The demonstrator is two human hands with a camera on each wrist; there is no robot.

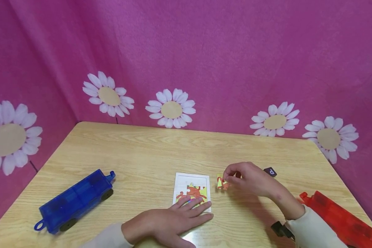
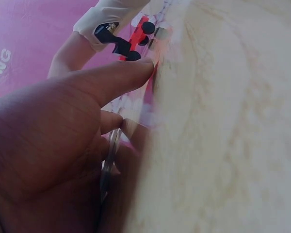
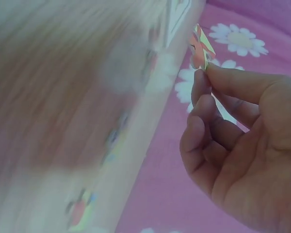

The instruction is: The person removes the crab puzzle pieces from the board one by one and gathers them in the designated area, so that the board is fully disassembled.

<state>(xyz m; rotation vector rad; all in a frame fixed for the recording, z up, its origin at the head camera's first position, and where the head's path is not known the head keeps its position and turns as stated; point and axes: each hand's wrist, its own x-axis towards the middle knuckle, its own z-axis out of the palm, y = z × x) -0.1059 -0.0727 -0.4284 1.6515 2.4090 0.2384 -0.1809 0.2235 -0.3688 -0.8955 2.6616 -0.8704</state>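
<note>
A small white-bordered puzzle board (image 1: 182,178) lies on the table with several joined red and yellow pieces (image 1: 196,190) in its lower part. My left hand (image 1: 173,221) rests on its lower edge, fingers straight and spread, hiding part of the picture. To the right of the board, my right hand (image 1: 251,178) pinches a red and yellow puzzle piece (image 3: 201,51) between thumb and index finger. That piece is held above the tabletop, apart from the board. In the right wrist view, the other fingers curl toward the palm.
A blue toy wagon (image 1: 75,199) stands at the left, a red one (image 1: 344,218) at the right by the sleeve. Beyond my right hand lies a small black tile (image 1: 270,172). Blurred colourful pieces (image 3: 79,212) show in the right wrist view. A pink flowered cloth (image 1: 217,65) hangs behind.
</note>
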